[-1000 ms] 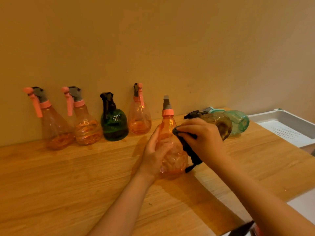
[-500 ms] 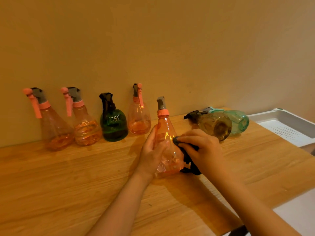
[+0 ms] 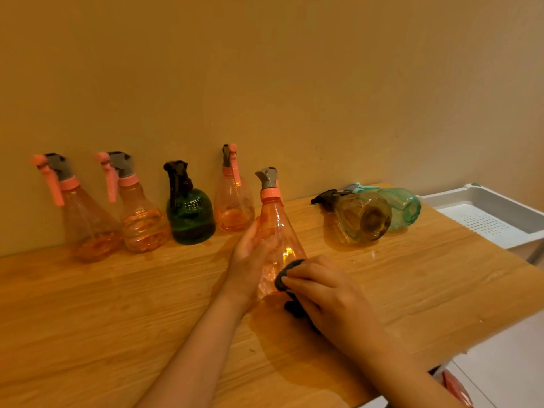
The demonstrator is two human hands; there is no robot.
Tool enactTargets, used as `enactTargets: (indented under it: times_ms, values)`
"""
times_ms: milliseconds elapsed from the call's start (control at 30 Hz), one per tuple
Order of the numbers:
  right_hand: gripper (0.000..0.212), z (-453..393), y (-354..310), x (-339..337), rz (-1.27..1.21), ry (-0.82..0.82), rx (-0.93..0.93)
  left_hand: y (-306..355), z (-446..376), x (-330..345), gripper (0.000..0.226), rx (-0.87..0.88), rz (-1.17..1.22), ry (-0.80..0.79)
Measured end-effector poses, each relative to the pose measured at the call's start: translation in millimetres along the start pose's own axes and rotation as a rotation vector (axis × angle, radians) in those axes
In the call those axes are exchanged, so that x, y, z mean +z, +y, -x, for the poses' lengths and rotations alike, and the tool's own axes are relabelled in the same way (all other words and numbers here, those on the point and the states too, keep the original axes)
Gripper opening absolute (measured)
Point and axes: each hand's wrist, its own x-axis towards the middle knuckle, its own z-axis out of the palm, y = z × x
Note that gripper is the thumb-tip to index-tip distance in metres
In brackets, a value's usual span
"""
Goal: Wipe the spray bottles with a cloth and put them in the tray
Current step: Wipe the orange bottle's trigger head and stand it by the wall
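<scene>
Orange bottle (image 3: pixel 278 231) stands upright near the middle of the wooden counter (image 3: pixel 117 319), forward of the row at the wall. Left hand (image 3: pixel 250 260) grasps its body from the left side, fingers curled round it. Right hand (image 3: pixel 326 295) holds a dark cloth (image 3: pixel 284 275) bunched under its fingers and presses it to the lower right of the bottle (part of the cloth trails out beneath the palm). Along the wall, upright: two orange bottles at far left (image 3: pixel 85 219) (image 3: pixel 138 213), a green bottle (image 3: pixel 190 210), and a further orange bottle (image 3: pixel 234 198). To the right, lying on their sides: a brownish bottle (image 3: pixel 359 216) and, just behind it, a teal bottle (image 3: pixel 403 204), the two touching or nearly so. White tray (image 3: pixel 497 213) sits off the counter's right end, perforated floor visible, no bottle inside it.
</scene>
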Motion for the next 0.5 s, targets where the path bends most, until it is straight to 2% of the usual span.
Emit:
enactTargets:
  times_ms: [67,200,500]
  values:
    - [0.017,5,1,5,0.033,-0.027,-0.011,3,0,-1,0.033,0.003,0.045,0.016]
    - [0.018,10,5,1,0.056,0.076,0.084,4,2,-3,0.024,0.028,0.02,0.042]
    - [0.019,-3,0,0,-0.049,0.123,0.118,1,5,7,0.032,0.098,-0.016,-0.019]
